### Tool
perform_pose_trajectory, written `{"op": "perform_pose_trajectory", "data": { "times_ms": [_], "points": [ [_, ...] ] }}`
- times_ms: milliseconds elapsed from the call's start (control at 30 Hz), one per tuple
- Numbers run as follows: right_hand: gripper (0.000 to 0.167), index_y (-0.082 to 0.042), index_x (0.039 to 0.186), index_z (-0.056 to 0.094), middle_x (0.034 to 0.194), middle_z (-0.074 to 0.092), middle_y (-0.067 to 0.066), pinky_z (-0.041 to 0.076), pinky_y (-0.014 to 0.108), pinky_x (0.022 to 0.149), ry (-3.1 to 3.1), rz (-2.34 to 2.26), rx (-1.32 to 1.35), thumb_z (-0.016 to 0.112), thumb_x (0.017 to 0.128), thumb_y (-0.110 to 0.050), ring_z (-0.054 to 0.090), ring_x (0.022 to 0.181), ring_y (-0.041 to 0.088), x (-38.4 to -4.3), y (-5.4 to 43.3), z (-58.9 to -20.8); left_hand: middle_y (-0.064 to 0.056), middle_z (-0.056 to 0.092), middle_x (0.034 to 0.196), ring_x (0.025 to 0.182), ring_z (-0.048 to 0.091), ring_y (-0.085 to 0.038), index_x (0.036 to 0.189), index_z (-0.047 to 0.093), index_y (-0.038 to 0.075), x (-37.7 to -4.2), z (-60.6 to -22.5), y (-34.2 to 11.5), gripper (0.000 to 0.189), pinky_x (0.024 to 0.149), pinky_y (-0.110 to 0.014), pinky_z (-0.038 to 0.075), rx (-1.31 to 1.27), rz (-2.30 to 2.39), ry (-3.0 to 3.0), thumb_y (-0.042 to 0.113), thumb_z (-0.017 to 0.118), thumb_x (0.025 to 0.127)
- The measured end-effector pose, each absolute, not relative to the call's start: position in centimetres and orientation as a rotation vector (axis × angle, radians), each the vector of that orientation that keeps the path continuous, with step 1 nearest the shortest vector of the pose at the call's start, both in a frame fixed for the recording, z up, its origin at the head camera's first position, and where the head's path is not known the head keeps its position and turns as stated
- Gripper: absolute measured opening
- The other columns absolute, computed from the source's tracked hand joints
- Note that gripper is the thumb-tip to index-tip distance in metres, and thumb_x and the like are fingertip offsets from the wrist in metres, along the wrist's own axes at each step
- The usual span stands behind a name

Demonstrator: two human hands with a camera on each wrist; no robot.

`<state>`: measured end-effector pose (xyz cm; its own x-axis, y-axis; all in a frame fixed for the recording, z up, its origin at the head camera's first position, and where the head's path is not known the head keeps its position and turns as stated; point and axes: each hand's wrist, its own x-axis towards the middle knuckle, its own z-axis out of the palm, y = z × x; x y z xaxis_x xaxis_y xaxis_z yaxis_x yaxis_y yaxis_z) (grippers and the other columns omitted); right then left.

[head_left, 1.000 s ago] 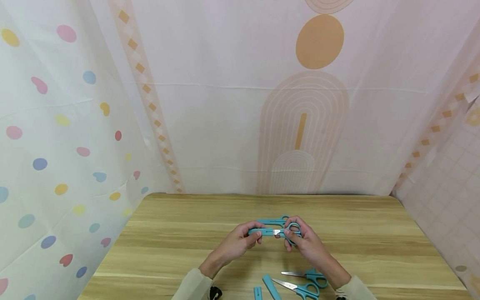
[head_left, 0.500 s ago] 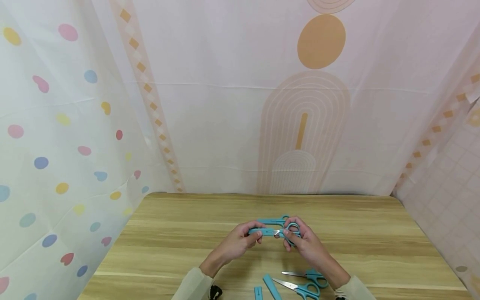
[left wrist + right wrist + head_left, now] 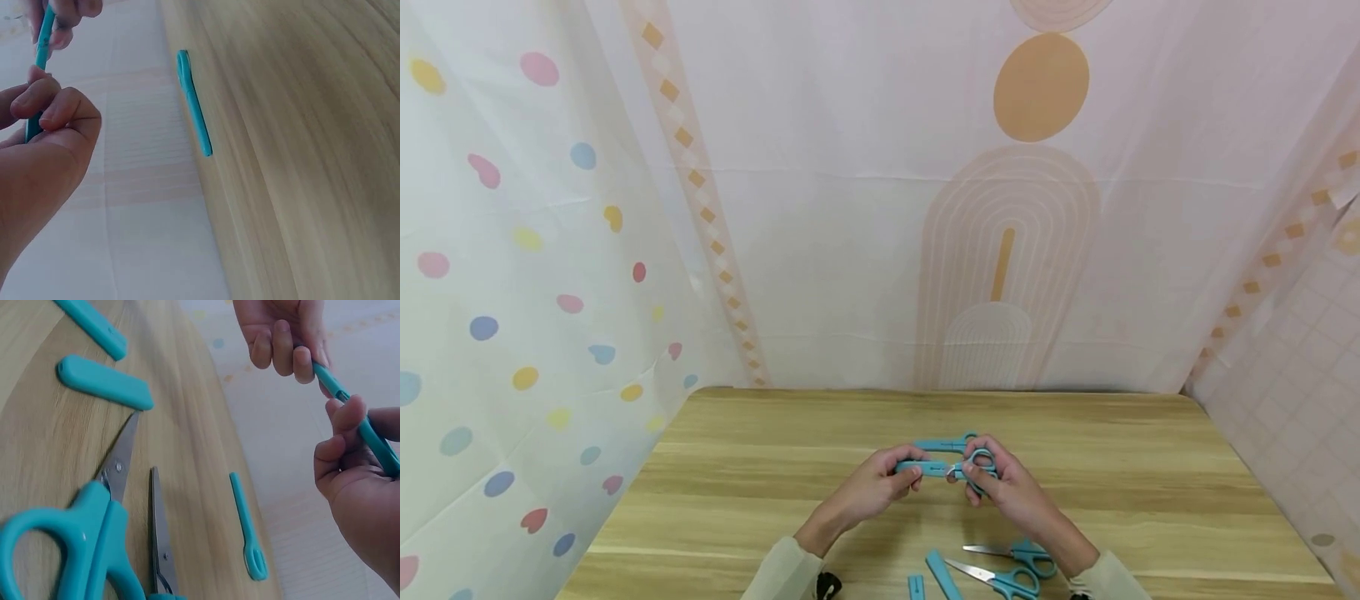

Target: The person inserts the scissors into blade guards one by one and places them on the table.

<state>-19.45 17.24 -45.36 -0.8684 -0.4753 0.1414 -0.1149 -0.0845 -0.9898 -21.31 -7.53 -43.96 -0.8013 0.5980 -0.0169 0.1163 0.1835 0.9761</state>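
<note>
Between thumb and fingers, my left hand (image 3: pixel 874 485) pinches a turquoise blade cover (image 3: pixel 934 468) at its left end. My right hand (image 3: pixel 1013 483) grips the looped handles of a pair of turquoise scissors (image 3: pixel 374 442), held level in line with the cover. Their blades sit inside the cover, with only a small sliver of metal visible at its mouth. Both hands are raised over the wooden table (image 3: pixel 760 475). Just behind them lies another pair of scissors (image 3: pixel 196 115) with its cover on.
Nearer the front edge lie two bare-bladed scissors, one pair (image 3: pixel 94 537) in front of the other (image 3: pixel 160 544). Left of them are two loose turquoise covers, a slanted one (image 3: pixel 943 575) and a straighter one (image 3: pixel 916 587). A patterned curtain (image 3: pixel 835 275) hangs behind the table.
The scissors in my right hand have slid left, deeper into the cover, and less blade shows than before. My left hand has stayed nearly still.
</note>
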Motion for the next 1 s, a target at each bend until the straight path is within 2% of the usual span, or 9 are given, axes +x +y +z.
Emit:
{"op": "perform_pose_trajectory", "data": {
  "times_ms": [167, 367, 567, 733, 1000],
  "points": [
    [0.021, -0.005, 0.117, 0.043, 0.097, 0.066, 0.020, 0.046, 0.024, 0.063, 2.008, -1.960, -0.605, 0.050, 0.105, -0.021, 0.053, 0.069, 0.012, -19.5, 17.3, -45.1, -0.001, 0.053, 0.088, 0.064, 0.035, -0.009, 0.121, 0.058, 0.002, -21.4, -43.8, -7.8, 0.026, 0.057, -0.018, 0.031, 0.655, 1.642, 2.028, 0.013, 0.040, 0.107],
    [0.026, 0.000, 0.119, 0.042, 0.086, 0.062, 0.017, 0.043, 0.023, 0.058, 2.058, -1.916, -0.635, 0.051, 0.105, -0.020, 0.049, 0.064, 0.010, -19.5, 17.3, -44.8, -0.005, 0.059, 0.091, 0.064, 0.036, -0.009, 0.125, 0.060, 0.005, -21.3, -43.5, -8.2, 0.027, 0.056, -0.018, 0.031, 0.678, 1.598, 2.084, 0.013, 0.043, 0.106],
    [0.029, 0.002, 0.118, 0.044, 0.088, 0.062, 0.026, 0.045, 0.023, 0.058, 2.098, -1.875, -0.676, 0.052, 0.104, -0.022, 0.051, 0.064, 0.009, -19.5, 17.5, -44.9, -0.013, 0.067, 0.093, 0.058, 0.038, -0.006, 0.120, 0.066, 0.007, -21.1, -43.2, -8.7, 0.023, 0.052, -0.019, 0.031, 0.710, 1.574, 2.157, 0.015, 0.051, 0.104],
    [0.026, 0.000, 0.117, 0.048, 0.090, 0.063, 0.033, 0.048, 0.025, 0.057, 2.138, -1.848, -0.709, 0.053, 0.104, -0.022, 0.052, 0.064, 0.008, -19.4, 17.7, -44.8, -0.007, 0.066, 0.086, 0.055, 0.036, -0.005, 0.121, 0.066, 0.010, -21.0, -43.0, -8.9, 0.023, 0.049, -0.019, 0.031, 0.745, 1.542, 2.209, 0.016, 0.052, 0.104],
    [0.028, -0.001, 0.119, 0.051, 0.091, 0.068, 0.026, 0.049, 0.025, 0.056, 2.153, -1.870, -0.670, 0.056, 0.102, -0.023, 0.054, 0.063, 0.010, -19.4, 17.8, -44.7, -0.009, 0.063, 0.089, 0.060, 0.038, -0.005, 0.122, 0.063, 0.007, -20.9, -42.6, -9.0, 0.024, 0.053, -0.018, 0.032, 0.752, 1.549, 2.180, 0.012, 0.045, 0.106]
  ]
}}
